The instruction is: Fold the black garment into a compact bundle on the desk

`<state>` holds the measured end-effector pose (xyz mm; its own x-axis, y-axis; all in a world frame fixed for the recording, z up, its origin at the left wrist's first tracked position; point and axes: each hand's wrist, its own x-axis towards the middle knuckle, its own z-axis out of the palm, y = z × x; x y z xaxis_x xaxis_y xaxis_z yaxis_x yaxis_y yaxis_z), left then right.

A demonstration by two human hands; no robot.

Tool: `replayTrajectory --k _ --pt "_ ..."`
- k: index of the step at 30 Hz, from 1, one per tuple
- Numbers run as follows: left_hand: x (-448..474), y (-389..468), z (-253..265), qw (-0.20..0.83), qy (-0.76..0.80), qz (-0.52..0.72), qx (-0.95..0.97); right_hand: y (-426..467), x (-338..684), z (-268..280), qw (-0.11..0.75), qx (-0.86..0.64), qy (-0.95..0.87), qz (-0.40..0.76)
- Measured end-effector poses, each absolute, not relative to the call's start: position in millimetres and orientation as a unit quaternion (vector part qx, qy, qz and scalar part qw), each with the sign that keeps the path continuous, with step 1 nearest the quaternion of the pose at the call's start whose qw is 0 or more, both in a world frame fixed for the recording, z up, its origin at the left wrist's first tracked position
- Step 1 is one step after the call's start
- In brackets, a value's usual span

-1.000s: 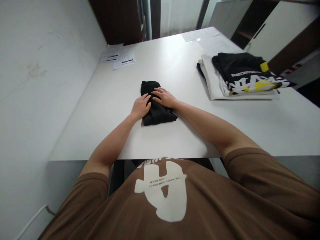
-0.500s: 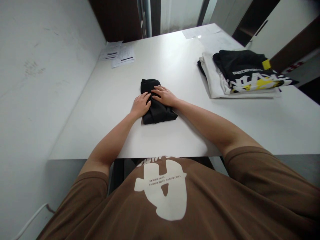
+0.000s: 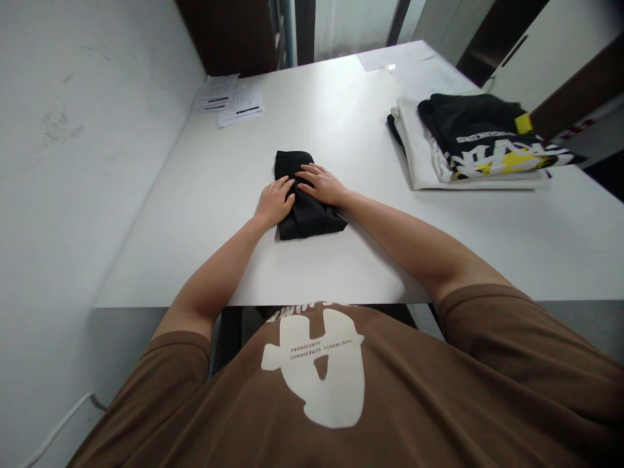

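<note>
A small folded black garment [image 3: 312,218] lies on the white table [image 3: 341,260] in front of me. My left hand [image 3: 273,202] rests flat on its left side, fingers laid over the cloth. My right hand [image 3: 322,184] lies palm down on its upper right part, fingers spread and pointing left. The two hands almost touch at the fingertips. Neither hand grips the cloth; both press on top of it.
A stack of folded shirts [image 3: 468,143], white below and black with yellow print on top, sits at the right. Printed papers [image 3: 229,103] lie at the far left corner by the wall [image 3: 73,130]. Another sheet [image 3: 385,60] lies at the far edge.
Both hands stay on the black garment in nearly the same pose. Only the camera view has shifted slightly.
</note>
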<state>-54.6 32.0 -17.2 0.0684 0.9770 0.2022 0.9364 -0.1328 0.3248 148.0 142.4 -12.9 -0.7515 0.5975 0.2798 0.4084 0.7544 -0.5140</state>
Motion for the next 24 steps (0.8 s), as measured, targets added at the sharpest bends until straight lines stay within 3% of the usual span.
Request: replayTrajectory --k 24 --pt "-53.1 31.2 -15.2 0.051 0.660 0.182 0.727 151.1 148.2 -22.5 0.209 -0.281 -0.915 0.200"
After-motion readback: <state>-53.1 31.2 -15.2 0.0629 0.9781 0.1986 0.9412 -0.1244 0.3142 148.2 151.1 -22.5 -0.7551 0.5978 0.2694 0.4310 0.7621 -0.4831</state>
